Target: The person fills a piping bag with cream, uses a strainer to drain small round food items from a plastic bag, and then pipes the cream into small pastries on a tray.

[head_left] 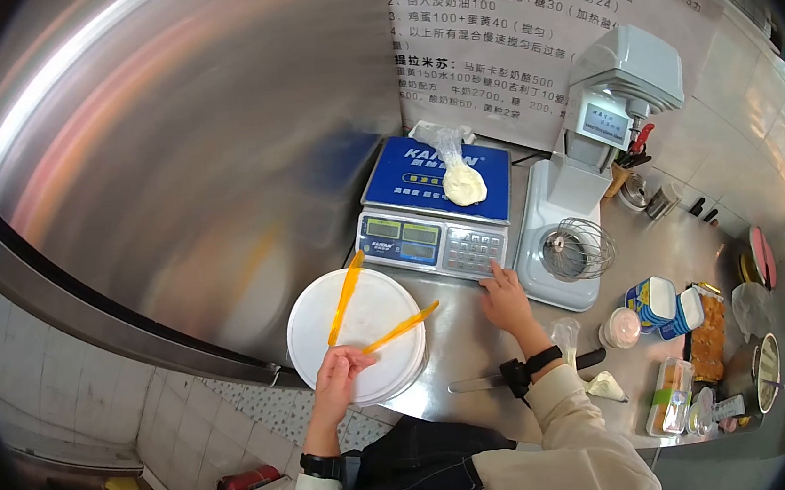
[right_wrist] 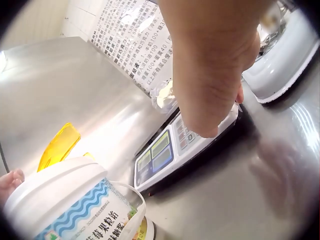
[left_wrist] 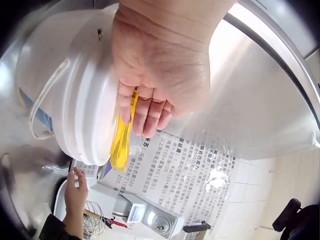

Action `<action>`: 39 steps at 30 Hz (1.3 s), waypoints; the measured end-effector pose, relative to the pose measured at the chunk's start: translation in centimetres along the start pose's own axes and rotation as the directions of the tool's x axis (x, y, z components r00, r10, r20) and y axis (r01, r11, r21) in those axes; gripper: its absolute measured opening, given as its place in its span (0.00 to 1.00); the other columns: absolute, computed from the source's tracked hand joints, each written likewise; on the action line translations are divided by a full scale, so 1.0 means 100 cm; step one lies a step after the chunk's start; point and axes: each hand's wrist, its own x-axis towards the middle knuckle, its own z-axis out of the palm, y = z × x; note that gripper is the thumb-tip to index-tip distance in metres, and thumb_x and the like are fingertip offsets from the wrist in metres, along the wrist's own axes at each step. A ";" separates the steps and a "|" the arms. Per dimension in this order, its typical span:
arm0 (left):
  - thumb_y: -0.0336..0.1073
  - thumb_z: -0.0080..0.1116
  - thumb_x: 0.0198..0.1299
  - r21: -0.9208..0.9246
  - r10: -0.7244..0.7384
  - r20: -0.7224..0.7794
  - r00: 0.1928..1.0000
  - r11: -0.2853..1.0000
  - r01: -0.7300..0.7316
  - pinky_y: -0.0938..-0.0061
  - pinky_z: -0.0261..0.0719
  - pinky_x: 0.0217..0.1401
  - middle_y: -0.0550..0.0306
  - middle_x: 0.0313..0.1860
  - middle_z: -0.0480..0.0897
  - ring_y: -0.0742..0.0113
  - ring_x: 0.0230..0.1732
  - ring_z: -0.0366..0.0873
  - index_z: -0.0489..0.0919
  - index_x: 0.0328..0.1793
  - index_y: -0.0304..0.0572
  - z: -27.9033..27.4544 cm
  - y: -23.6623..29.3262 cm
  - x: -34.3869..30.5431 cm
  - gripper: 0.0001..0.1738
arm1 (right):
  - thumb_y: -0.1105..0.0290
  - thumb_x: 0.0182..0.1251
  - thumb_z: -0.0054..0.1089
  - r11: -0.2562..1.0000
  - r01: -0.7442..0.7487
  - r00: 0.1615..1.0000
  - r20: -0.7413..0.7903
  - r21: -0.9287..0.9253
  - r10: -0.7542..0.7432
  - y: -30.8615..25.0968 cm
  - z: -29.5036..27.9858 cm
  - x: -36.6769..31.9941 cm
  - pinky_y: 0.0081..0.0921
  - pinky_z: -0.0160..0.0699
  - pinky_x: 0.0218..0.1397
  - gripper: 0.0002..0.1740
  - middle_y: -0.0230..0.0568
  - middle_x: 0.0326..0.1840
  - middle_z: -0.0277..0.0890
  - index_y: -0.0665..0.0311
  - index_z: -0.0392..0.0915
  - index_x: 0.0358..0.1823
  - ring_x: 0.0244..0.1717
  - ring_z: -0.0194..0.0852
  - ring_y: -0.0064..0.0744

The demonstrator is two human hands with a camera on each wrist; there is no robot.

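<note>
In the head view my left hand pinches two glossy yellow plastic strips, whose long ends spread in a V. They stand out over the white lid of a round bucket. The left wrist view shows the strips coming out from between the fingers. My right hand touches the keypad of a digital scale with an extended finger, the others partly hidden. On the scale's blue platform lies a clear plastic bag with a pale creamy mass at its bottom.
A white stand mixer with a wire whisk stands right of the scale. Under the right wrist lies a knife. Tubs, a boxed cake and a metal pot line the counter's right side. A steel panel rises at left.
</note>
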 end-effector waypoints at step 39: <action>0.37 0.37 0.65 0.107 0.010 -0.111 0.994 0.994 0.002 0.74 0.69 0.48 0.54 0.35 0.76 0.68 0.40 0.73 0.69 0.42 0.36 0.003 -0.005 -0.002 0.12 | 0.70 0.49 0.53 0.907 0.287 0.901 0.236 0.308 -0.365 -0.066 -0.053 -0.097 0.37 0.65 0.52 0.14 0.43 0.49 0.70 0.60 0.73 0.40 0.53 0.64 0.42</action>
